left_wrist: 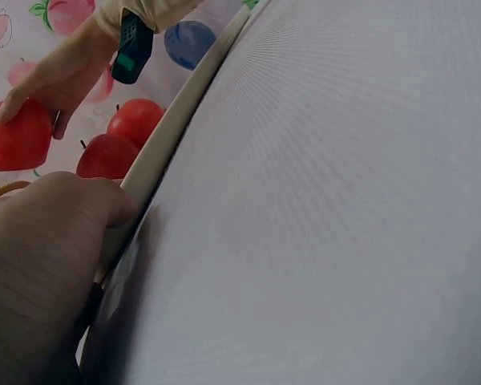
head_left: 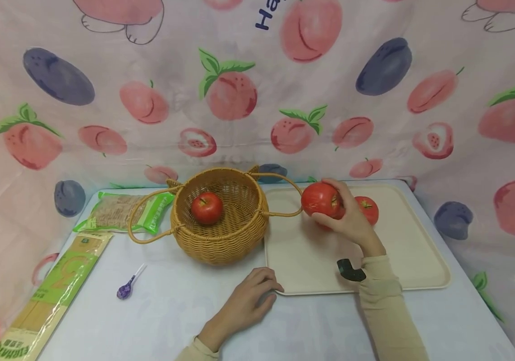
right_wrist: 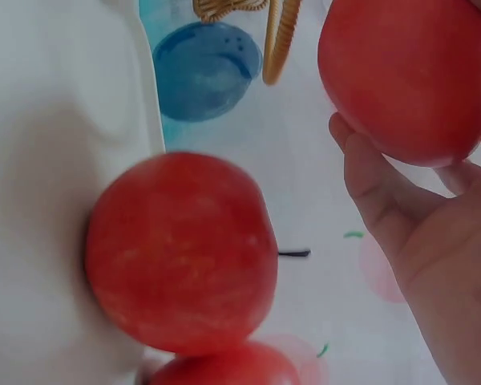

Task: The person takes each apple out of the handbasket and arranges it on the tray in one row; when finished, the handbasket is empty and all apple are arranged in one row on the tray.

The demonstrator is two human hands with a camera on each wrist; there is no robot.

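Observation:
My right hand (head_left: 352,220) grips a red apple (head_left: 320,199) above the back left part of the beige tray (head_left: 401,260). In the right wrist view, the fingers and thumb curl round this apple (right_wrist: 409,80). Two more red apples sit on the tray: one (head_left: 367,209) is partly behind my right hand, and the other (right_wrist: 184,253) is mostly hidden in the head view. My left hand (head_left: 250,298) rests at the tray's front left corner, fingertips touching its rim (left_wrist: 164,144). To the left of the tray, a wicker basket (head_left: 218,250) holds one red apple (head_left: 207,207).
The basket's looped handles (head_left: 284,214) stick out on both sides, the right one over the tray. A green-edged food packet (head_left: 117,213), a long noodle packet (head_left: 58,286) and a purple lollipop (head_left: 125,291) lie left. A fruit-patterned cloth (head_left: 257,125) hangs behind.

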